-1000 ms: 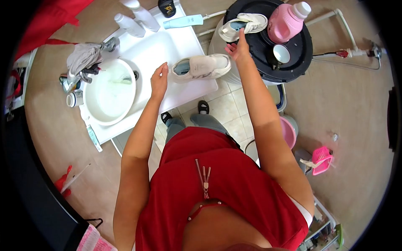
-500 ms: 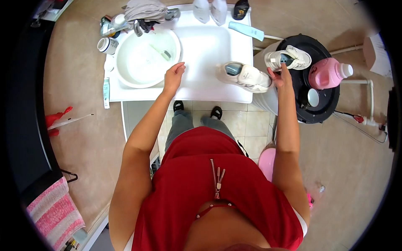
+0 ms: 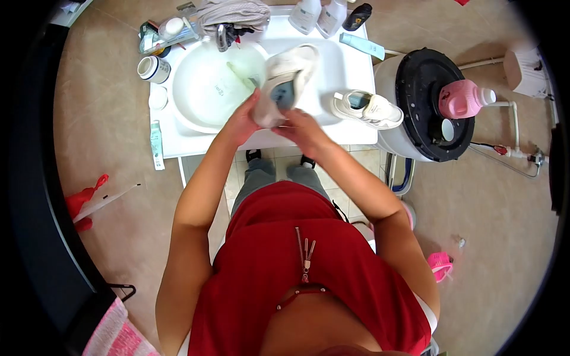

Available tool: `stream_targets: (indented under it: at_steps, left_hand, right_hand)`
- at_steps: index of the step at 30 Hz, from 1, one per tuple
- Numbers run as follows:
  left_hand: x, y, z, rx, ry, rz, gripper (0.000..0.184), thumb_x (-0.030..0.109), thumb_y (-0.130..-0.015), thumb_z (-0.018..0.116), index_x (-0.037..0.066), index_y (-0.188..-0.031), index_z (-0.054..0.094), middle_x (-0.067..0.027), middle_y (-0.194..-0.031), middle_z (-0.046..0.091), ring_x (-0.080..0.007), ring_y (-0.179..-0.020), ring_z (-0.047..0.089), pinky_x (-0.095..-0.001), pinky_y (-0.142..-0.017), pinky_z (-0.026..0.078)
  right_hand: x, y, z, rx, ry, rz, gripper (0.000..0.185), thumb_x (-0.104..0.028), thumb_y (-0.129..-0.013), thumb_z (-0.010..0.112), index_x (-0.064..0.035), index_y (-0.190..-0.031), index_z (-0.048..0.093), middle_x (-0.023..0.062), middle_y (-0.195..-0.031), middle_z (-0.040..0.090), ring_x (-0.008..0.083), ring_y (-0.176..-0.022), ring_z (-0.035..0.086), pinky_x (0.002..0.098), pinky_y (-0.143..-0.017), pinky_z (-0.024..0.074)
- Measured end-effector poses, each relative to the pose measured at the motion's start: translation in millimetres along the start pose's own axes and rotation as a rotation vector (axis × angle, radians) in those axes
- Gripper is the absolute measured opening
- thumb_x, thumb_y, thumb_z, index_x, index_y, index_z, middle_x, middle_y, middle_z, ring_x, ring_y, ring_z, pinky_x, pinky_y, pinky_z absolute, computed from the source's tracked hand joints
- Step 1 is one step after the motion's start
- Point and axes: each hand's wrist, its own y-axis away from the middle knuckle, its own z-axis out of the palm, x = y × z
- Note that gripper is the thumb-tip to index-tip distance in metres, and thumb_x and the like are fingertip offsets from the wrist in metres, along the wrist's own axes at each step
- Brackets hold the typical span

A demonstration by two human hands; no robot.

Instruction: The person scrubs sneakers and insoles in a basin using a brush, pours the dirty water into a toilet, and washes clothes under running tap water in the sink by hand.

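A white sneaker (image 3: 291, 71) with a dark blue-green insole is held over the sink, slightly blurred by motion, its heel toward me. My left hand (image 3: 242, 120) grips the heel from the left side. On the right side, my right hand (image 3: 304, 132) has its fingers closed around the same heel. A second white sneaker (image 3: 374, 110) rests on the right front edge of the white sink (image 3: 332, 71). Left of the held shoe is a white basin (image 3: 189, 113) of water, with a pale green brush (image 3: 240, 74) in it.
A grey cloth (image 3: 234, 15) lies behind the basin. White bottles (image 3: 306, 16), a black bottle (image 3: 357, 16) and a light blue tube (image 3: 362, 45) line the back. At right, a lidded bucket (image 3: 415, 107) carries a pink jug (image 3: 462, 99) and a cup (image 3: 444, 129).
The sneaker that lay on the bucket lid has come left over the sink in my right hand. My left hand has closed on it too. The view has shifted slightly.
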Motion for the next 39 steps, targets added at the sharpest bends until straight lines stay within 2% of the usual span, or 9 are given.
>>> stream_targets:
  at_steps: [6,8,13,16,25,29,34,37,39]
  left_hand:
    - [34,29,-107,0.35,-0.09,0.092,0.054,0.041,-0.085,0.06,0.007,-0.125,0.047,-0.0083,-0.114,0.058,-0.0202,-0.103,0.057,-0.0365,-0.086,0.046]
    - [41,25,-137,0.505,-0.145,0.099,0.054,0.036,-0.081,0.066,0.005,-0.122,0.048,-0.0085,-0.109,0.059,-0.0201,-0.096,0.059,-0.0334,-0.08,0.048]
    - [48,0,-166,0.631,-0.31,0.211,0.058,0.03,-0.073,0.072,0.004,-0.121,0.051,-0.01,-0.105,0.062,-0.0221,-0.093,0.061,-0.0339,-0.08,0.048]
    - [40,-20,-178,0.823,-0.857,0.202,0.061,0.026,-0.069,0.074,0.006,-0.122,0.051,-0.0134,-0.104,0.063,-0.0275,-0.095,0.061,-0.0358,-0.084,0.046]
    - [15,-46,-192,0.782,-1.486,0.045,0.076,0.021,-0.069,0.072,0.011,-0.133,0.034,-0.0171,-0.121,0.05,-0.0328,-0.107,0.054,-0.0421,-0.087,0.046]
    - [4,-53,-193,0.81,-1.625,0.08,0.078,0.019,-0.067,0.073,0.011,-0.132,0.033,-0.0177,-0.118,0.051,-0.0346,-0.101,0.056,-0.0427,-0.085,0.047]
    - [48,-42,-222,0.475,-1.204,0.062,0.067,0.014,-0.066,0.072,0.007,-0.127,0.043,-0.016,-0.108,0.058,-0.0285,-0.093,0.061,-0.0379,-0.083,0.049]
    - [83,-20,-197,0.365,-0.692,-0.135,0.06,0.012,-0.066,0.07,0.004,-0.122,0.049,-0.0143,-0.104,0.061,-0.0248,-0.091,0.061,-0.0346,-0.08,0.05]
    - [89,-17,-193,0.405,-0.491,-0.215,0.059,0.011,-0.065,0.07,0.001,-0.12,0.05,-0.0128,-0.103,0.061,-0.0243,-0.092,0.061,-0.0345,-0.077,0.051]
  right_hand:
    - [46,-94,54,-0.014,0.495,-0.01,0.05,-0.043,-0.089,0.053,0.0008,-0.113,0.052,0.0102,-0.102,0.057,0.0189,-0.09,0.056,0.0307,-0.081,0.0467]
    - [55,-136,49,0.192,1.059,-0.42,0.04,-0.039,-0.091,0.05,-0.0029,-0.106,0.061,0.018,-0.096,0.06,0.0322,-0.092,0.058,0.0367,-0.082,0.0463]
    - [54,-200,44,0.436,1.526,-0.703,0.039,-0.024,-0.089,0.048,-0.0066,-0.124,0.05,0.0202,-0.131,0.043,0.0389,-0.115,0.046,0.0423,-0.095,0.0407]
    - [57,-238,40,0.495,1.8,-0.625,0.048,-0.018,-0.088,0.047,-0.0131,-0.135,0.038,0.018,-0.139,0.034,0.0371,-0.125,0.037,0.0416,-0.101,0.0361]
    - [71,-291,32,0.267,1.965,-0.215,0.062,-0.013,-0.084,0.049,-0.0154,-0.142,0.026,0.0189,-0.136,0.04,0.0323,-0.122,0.044,0.0395,-0.101,0.0366]
    - [76,-297,24,0.212,1.973,-0.321,0.045,-0.015,-0.085,0.046,-0.0089,-0.13,0.044,0.0187,-0.122,0.054,0.0303,-0.108,0.055,0.0387,-0.092,0.0442]
    - [57,-283,30,0.029,1.917,-0.229,0.03,-0.017,-0.087,0.044,-0.0006,-0.107,0.06,0.0168,-0.097,0.065,0.0283,-0.085,0.064,0.0358,-0.081,0.0506]
    - [36,-249,32,-0.069,0.792,0.107,0.02,-0.012,-0.082,0.054,-0.0008,-0.095,0.063,0.0173,-0.09,0.064,0.027,-0.086,0.064,0.037,-0.079,0.0509]
    - [32,-229,34,-0.116,0.865,0.006,0.027,-0.014,-0.083,0.05,0.001,-0.103,0.059,0.0119,-0.085,0.064,0.0212,-0.08,0.064,0.0322,-0.073,0.0514]
